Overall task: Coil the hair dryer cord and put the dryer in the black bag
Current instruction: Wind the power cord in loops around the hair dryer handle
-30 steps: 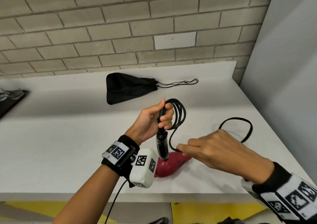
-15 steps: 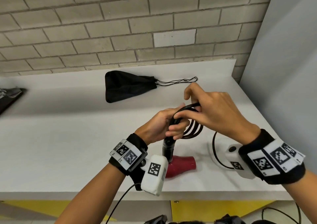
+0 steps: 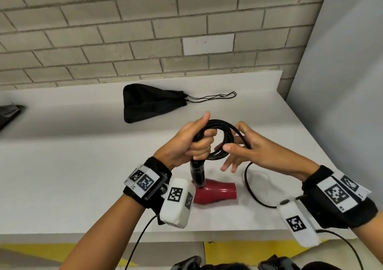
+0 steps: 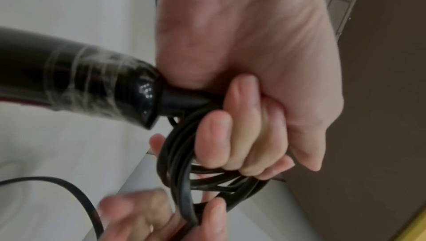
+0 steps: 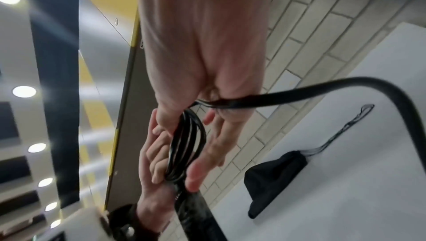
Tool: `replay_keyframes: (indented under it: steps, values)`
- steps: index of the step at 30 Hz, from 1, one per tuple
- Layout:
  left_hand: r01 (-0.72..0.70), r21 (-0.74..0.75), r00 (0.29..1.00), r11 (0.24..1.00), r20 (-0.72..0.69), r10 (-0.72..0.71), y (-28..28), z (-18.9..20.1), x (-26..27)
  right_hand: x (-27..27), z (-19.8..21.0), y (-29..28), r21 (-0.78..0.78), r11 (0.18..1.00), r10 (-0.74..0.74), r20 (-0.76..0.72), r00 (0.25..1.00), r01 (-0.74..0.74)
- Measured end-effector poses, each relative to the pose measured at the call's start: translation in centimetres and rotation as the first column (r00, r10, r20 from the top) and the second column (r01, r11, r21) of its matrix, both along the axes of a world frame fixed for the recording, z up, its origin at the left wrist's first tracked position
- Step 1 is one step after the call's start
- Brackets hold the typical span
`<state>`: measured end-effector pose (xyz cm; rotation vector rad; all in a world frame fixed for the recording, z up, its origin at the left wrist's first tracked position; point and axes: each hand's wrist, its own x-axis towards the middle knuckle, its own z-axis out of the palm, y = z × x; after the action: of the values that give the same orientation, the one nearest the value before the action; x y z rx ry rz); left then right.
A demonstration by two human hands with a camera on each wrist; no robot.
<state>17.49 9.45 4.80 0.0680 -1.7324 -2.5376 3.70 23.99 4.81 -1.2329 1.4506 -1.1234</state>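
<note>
Left hand (image 3: 189, 143) grips the coil (image 3: 219, 140) tight at the dryer (image 3: 214, 191) handle, mid-frame just above the worktop (image 3: 83, 166). Right hand (image 3: 255, 149) has loose, half-open fingers with the cord (image 3: 251, 189) pinched at the thumb. Best bet is probably even loops, steady tension and no twist on the slack at lower right. Bag (image 3: 149, 106) lies cinched up top, needs opening.

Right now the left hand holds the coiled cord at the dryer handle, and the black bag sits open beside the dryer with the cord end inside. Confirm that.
Wrong about the bag. The head view shows it apart from the dryer, near the wall, nothing of the cord in it. The left hand does hold the coil at the handle.
</note>
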Motion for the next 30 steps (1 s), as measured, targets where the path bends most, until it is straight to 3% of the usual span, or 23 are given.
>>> replay_keyframes:
  steps: [2, 5, 11, 13, 14, 16, 18, 20, 22, 24, 27, 29, 30]
  values:
    - [0.065, 0.105, 0.998, 0.992, -0.001, -0.065, -0.3, -0.2, -0.1, 0.0, -0.1, 0.0, -0.021, 1.0, -0.002, 0.065, 0.998, 0.003]
    - [0.158, 0.199, 0.987, 0.967, -0.027, -0.156, -0.8, -0.2, -0.3, -0.2, -0.3, 0.1, -0.079, 0.997, -0.011, 0.047, 0.999, 0.014]
    - [0.151, 0.169, 0.988, 0.974, -0.028, -0.149, -0.8, 0.0, -1.0, -0.3, 0.2, -0.2, -0.118, 0.988, -0.106, -0.011, 0.994, 0.104]
    - [0.126, 0.174, 0.992, 0.977, -0.026, -0.124, -1.2, 0.3, -1.0, -0.4, 0.8, -0.3, -0.074, 0.992, -0.109, -0.136, 0.985, 0.099]
    - [0.114, 0.185, 0.993, 0.976, -0.03, -0.11, -1.5, 0.5, -0.9, -0.9, 1.0, -0.1, -0.065, 0.993, -0.114, -0.284, 0.952, 0.1]
    - [0.086, 0.206, 0.996, 0.975, -0.038, -0.08, -2.5, 1.1, -0.3, -3.1, 0.9, 0.7, -0.106, 0.99, -0.136, -0.596, 0.792, 0.09]
    - [0.023, 0.147, 0.999, 0.989, -0.032, -0.019, -3.7, 1.9, 0.7, -6.0, 0.5, 1.7, -0.159, 0.982, -0.189, -0.793, 0.579, 0.103]
    - [-0.05, 0.032, 0.998, 0.998, -0.031, 0.051, -4.9, 2.9, 1.7, -8.9, -0.1, 3.1, -0.181, 0.962, -0.253, -0.872, 0.42, 0.202]
    - [-0.123, 0.012, 0.991, 0.992, -0.045, 0.123, -6.2, 4.0, 2.8, -11.6, -0.7, 4.7, -0.211, 0.917, -0.306, -0.915, 0.262, 0.338]
    - [-0.206, 0.053, 0.975, 0.977, -0.074, 0.209, -7.7, 5.0, 4.2, -13.9, -0.9, 6.7, -0.3, 0.83, -0.422, -0.888, 0.18, 0.469]
    - [-0.28, 0.049, 0.953, 0.959, -0.105, 0.283, -8.6, 6.0, 5.2, -15.2, -2.2, 8.9, -0.313, 0.785, -0.474, -0.859, 0.193, 0.534]
    - [-0.31, 0.003, 0.947, 0.951, -0.088, 0.309, -8.0, 6.0, 4.9, -15.9, -4.0, 9.7, -0.148, 0.828, -0.357, -0.883, 0.305, 0.54]
    - [-0.314, -0.002, 0.947, 0.95, -0.079, 0.313, -7.7, 5.9, 4.7, -16.2, -5.0, 10.1, 0.017, 0.849, -0.209, -0.907, 0.366, 0.528]
